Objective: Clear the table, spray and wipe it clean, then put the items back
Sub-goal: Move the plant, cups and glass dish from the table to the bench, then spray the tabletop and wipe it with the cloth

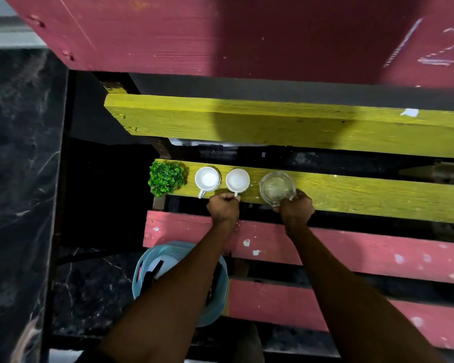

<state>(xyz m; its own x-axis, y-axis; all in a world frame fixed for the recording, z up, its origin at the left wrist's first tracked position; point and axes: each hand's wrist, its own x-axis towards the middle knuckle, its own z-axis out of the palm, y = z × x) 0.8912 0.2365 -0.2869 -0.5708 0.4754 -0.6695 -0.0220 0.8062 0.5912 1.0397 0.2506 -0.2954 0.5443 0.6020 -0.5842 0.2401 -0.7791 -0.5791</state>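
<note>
Gripping two things at once: the left hand (223, 206) is curled round the handle of a white mug (237, 180), & the right hand (295, 208) is clenched on the near edge or handle of a clear glass jug (277, 188). Both arms reach in from the bottom of the view. Both vessels sit on a yellow slat of the table (364, 197); can't tell whether they're being set down or about to be lifted.

Just left of the held mug stands a second white mug (207, 179), nobody touching it, handle pointing toward the person. Left again, at the very end of the slat, a small green faux plant (165, 178). All four stand in a neat row, close together, none touching as far as I can see.

Further out: the table is made of painted slats, yellow & pinkish-red, w/ dark gaps between. Paint on the red slats is chipped. Below the left arm, on the dark marbled floor, a pale blue basket (142, 273) holds some items, partly hidden by the arm, too unclear to name.

Progress, my guess: the tidy lineup suggests items are going back, so the late stage. No spray bottle or cloth clearly visible, & the slats show no obvious wetness, so it could equally be clearing at the start. Basket contents would still need handling either way.
</note>
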